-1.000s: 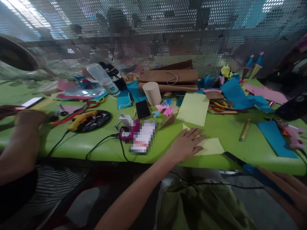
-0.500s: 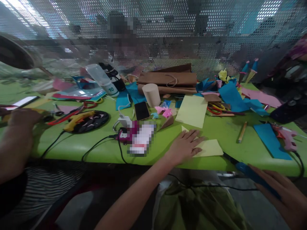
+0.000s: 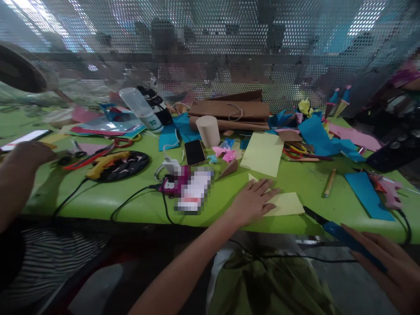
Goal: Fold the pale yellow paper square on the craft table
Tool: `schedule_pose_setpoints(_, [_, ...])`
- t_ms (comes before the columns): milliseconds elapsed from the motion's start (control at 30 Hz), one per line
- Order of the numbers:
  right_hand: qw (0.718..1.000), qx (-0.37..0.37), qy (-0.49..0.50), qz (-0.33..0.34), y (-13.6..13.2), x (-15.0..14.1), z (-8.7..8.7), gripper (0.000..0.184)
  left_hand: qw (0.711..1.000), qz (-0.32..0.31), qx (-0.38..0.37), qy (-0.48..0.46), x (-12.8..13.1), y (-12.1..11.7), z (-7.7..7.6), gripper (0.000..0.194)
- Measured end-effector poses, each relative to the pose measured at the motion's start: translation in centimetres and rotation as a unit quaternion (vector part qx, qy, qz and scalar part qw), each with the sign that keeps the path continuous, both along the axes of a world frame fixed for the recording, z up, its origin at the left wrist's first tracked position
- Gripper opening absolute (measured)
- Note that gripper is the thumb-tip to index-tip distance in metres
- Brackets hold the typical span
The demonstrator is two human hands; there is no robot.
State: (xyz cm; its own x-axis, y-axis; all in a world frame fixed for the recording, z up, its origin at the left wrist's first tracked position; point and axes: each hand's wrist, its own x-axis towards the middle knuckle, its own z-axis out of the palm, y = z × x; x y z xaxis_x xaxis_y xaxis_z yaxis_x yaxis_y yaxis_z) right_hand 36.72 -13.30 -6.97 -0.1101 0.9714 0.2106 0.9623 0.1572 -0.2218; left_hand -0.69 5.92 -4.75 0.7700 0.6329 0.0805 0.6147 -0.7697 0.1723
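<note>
— What had moved since a second before?
— Little at the middle: the left hand [image 3: 254, 199] stayed flat, fingers spread, on the pale yellow paper [image 3: 285, 204] near the front edge of the green desk [image 3: 98, 199]. At lower right the right hand [image 3: 389, 262] had risen further into frame with the blue-handled scissors [image 3: 331, 225].
— And going left to right?
— At far left a co-worker's arm [image 3: 16, 175] rested on the desk, beside a yellow glue gun [image 3: 106, 161] on a dark plate. Mid-frame lay a phone [image 3: 194, 152], a paper cup [image 3: 208, 130] and a second yellow sheet [image 3: 262, 153]. Right of those lay a pencil [image 3: 329, 183] and blue paper [image 3: 367, 194].
— The grip?
— Left open, pressing paper; right lay along the scissors' handle, blades closed and pointing up-left toward the yellow paper.
</note>
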Motion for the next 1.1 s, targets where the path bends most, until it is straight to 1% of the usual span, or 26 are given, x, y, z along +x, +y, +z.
schedule_pose_setpoints(100, [1.0,-0.021,0.008,-0.003,0.1,-0.6,0.1,0.063,1.0,0.0,-0.003,0.002,0.0,0.0,0.0,0.059])
schedule_pose_setpoints(167, [1.0,-0.014,0.007,0.004,0.4,-1.4,0.1,0.063,1.0,0.0,-0.001,0.003,0.0,0.1,-0.1,0.059])
schedule_pose_setpoints(267, [0.999,0.007,-0.003,0.037,1.0,-3.3,0.0,0.061,1.0,0.004,0.009,0.005,0.1,0.1,-0.2,0.059])
schedule_pose_setpoints(367, [0.997,0.029,-0.016,0.071,1.7,-5.8,0.1,0.059,1.0,0.006,0.024,0.007,0.1,0.0,-0.4,0.059])
schedule_pose_setpoints(467, [0.992,0.056,-0.033,0.104,2.5,-8.3,0.7,0.056,0.999,0.007,0.032,0.007,0.1,0.0,-0.4,0.059])
schedule_pose_setpoints(567, [0.986,0.087,-0.036,0.134,3.0,-9.8,1.3,0.051,0.999,0.006,0.034,0.009,0.1,-0.1,-0.4,0.059])
schedule_pose_setpoints(667, [0.986,0.097,-0.026,0.135,3.2,-10.2,1.5,0.048,0.999,0.009,0.036,0.014,0.1,-0.2,-0.2,0.059])
schedule_pose_setpoints(867, [0.984,0.096,-0.014,0.148,3.7,-11.4,1.7,0.046,0.999,0.008,0.036,0.017,0.1,-0.4,0.0,0.059])
schedule_pose_setpoints(1000, [0.985,0.09,0.004,0.145,3.8,-11.6,1.1,0.047,1.0,0.006,0.019,0.022,0.1,-0.1,0.4,0.056])
schedule_pose_setpoints(1100, [0.988,0.07,0.006,0.14,3.7,-11.2,0.4,0.051,0.999,-0.019,-0.009,0.04,-0.3,0.6,1.0,0.055])
